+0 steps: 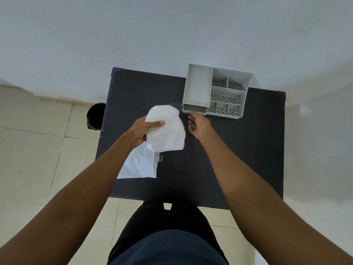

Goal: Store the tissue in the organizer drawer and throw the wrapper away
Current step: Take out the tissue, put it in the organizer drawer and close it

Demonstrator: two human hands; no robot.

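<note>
My left hand (142, 131) grips a white folded tissue (168, 131) above the middle of the black table (238, 150). A clear plastic wrapper (140, 163) lies flat on the table just below that hand, near the left edge. My right hand (198, 124) reaches to the front of the grey organizer (198, 87) at the table's far right, its fingers at the front lip of the small drawer (194, 108), which is pulled out a little. Whether the fingers grip the drawer front I cannot tell.
A black bin (95, 116) stands on the tiled floor just left of the table. The organizer has several perforated compartments (223, 98) on its right side. A white wall runs behind the table. My legs are at the table's near edge.
</note>
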